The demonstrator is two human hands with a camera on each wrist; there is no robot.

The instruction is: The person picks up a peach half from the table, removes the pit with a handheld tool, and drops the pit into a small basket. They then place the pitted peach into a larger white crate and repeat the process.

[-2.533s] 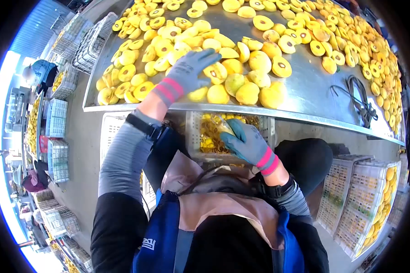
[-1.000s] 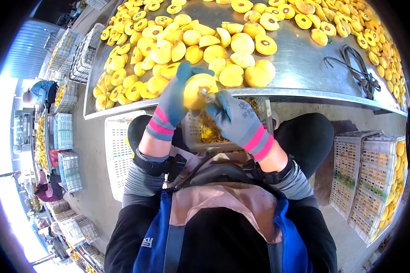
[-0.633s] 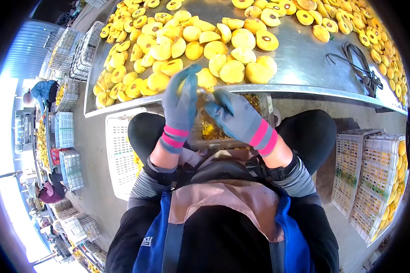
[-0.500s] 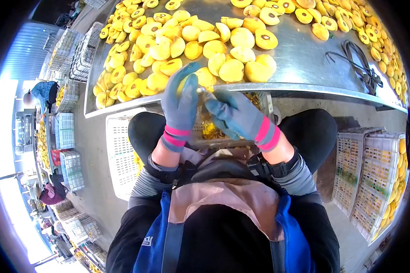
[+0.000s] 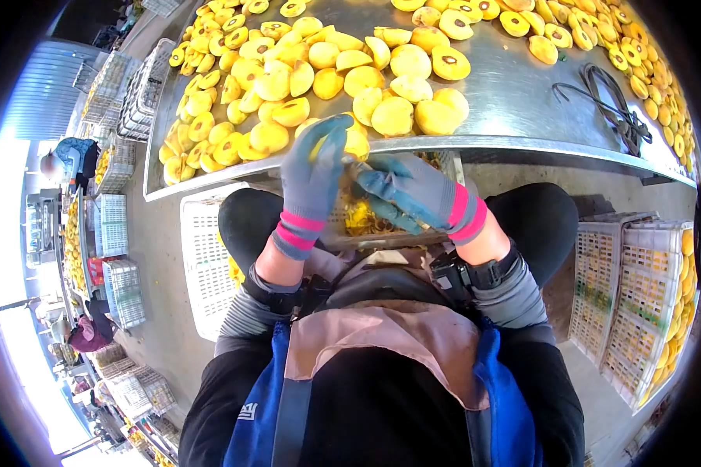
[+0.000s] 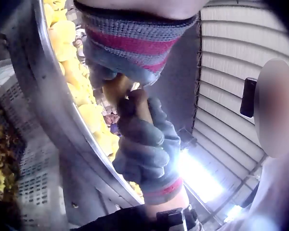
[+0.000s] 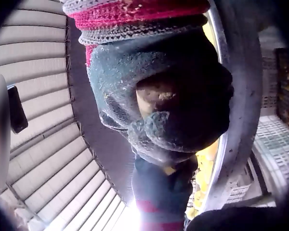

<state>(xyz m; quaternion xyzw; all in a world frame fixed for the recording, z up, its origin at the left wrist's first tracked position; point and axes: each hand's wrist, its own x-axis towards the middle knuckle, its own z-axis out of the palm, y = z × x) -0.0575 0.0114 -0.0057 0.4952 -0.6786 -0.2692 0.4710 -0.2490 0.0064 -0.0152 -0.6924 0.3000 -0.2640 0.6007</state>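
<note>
Head view: two gloved hands, left hand point(image 5: 311, 183) and right hand point(image 5: 417, 191), meet just in front of the table point(image 5: 514, 101) edge. The left fingers point up, and the gloves mostly hide what is held. Only this view shows the cable point(image 5: 629, 129), one bundle, and two crates point(image 5: 596, 288) standing side by side at right. Yellow fruit point(image 5: 275, 84) covers much of the table, too overlapped to count. At 2.5 s ago the left hand was over the fruit; it is now drawn back beside the right. At 1.0 s ago a cut face with brown centre showed in the left hand; it is now turned out of sight.

Left wrist view: here the held items are clearer. The left hand pinches one fruit half point(image 6: 116, 89); the right hand's fingers curl round one tool point(image 6: 143, 109), its wooden handle end exposed. The tool's tip is not distinguishable. One scrap crate point(image 6: 42, 190) stands below, beside the table.

Right wrist view: the tool's handle shows at close range inside the right hand's grip; a small yellow patch of the fruit half appears below the knuckles.
</note>
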